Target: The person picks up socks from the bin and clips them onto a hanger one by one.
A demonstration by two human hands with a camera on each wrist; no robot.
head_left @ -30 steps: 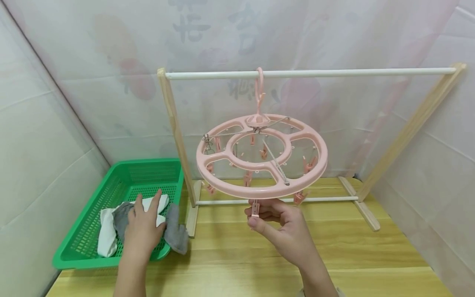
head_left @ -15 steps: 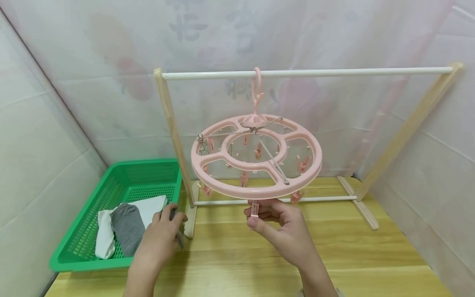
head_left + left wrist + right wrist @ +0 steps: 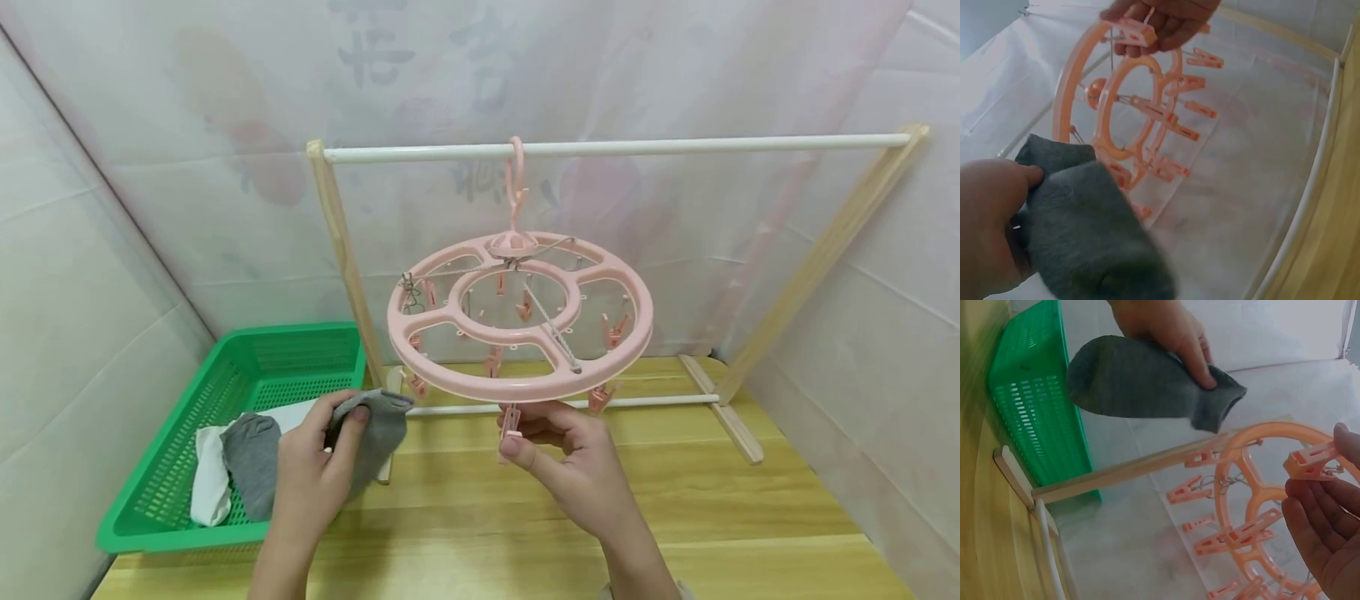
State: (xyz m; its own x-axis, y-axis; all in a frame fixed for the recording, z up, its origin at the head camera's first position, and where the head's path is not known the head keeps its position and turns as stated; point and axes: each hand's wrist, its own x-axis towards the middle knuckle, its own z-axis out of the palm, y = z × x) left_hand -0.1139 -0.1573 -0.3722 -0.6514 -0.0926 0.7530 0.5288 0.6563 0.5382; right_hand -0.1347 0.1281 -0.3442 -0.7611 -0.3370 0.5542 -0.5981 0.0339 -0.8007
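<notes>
Wooden table (image 3: 675,508), grey sock (image 3: 375,433) in left hand (image 3: 311,475)

Staged laundry-drying setup: wooden table (image 3: 675,517) enclosed by white sheeting (image 3: 112,275), bearing a small drying rack (image 3: 615,148), pink peg hanger (image 3: 517,325) and green basket (image 3: 150,492).

Open bench (image 3: 675,500) in front of rack (image 3: 825,250); pink ring hanger (image 3: 519,321) with dangling clips (image 3: 609,333) blocking the middle; green basket (image 3: 180,467) closing the left.
</notes>
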